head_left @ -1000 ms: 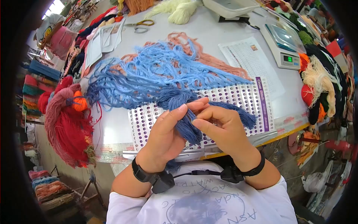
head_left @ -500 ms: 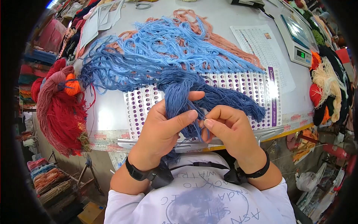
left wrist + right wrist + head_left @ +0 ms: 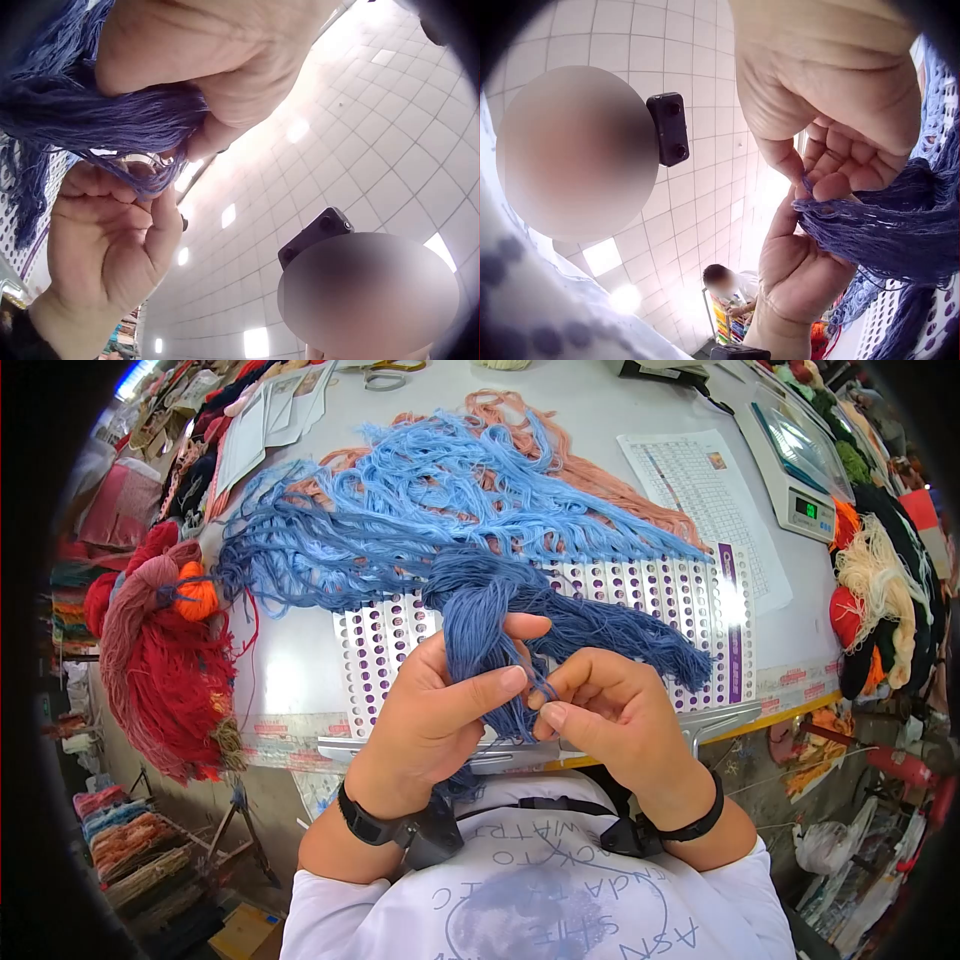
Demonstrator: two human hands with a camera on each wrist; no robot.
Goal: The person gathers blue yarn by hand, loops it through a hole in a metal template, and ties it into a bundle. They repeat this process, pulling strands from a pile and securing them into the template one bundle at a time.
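Observation:
A hank of dark blue yarn (image 3: 475,625) is folded over in my left hand (image 3: 430,705), which grips it with the thumb across the front. Close beside the thumb, my right hand (image 3: 625,710) pinches a few strands at the hank's lower end. In the right wrist view, the right thumb and fingertips (image 3: 831,186) meet on a small loop of yarn above the left fingers. Seen from the left wrist, the yarn bundle (image 3: 127,124) runs between both hands. The hank's loose tail (image 3: 640,635) trails right over a white board with rows of holes (image 3: 650,585).
Light blue yarn (image 3: 430,490) and salmon yarn (image 3: 600,485) spread across the table behind the hands. Red yarn bundles (image 3: 160,680) hang at the left edge. A printed sheet (image 3: 690,480) and a digital scale (image 3: 800,490) are at right. Scissors (image 3: 385,375) lie at the back.
The view has tilted down toward the table's near side. My left thumb has shifted across the hank, and my right fingers have moved to pinch strands at its lower end.

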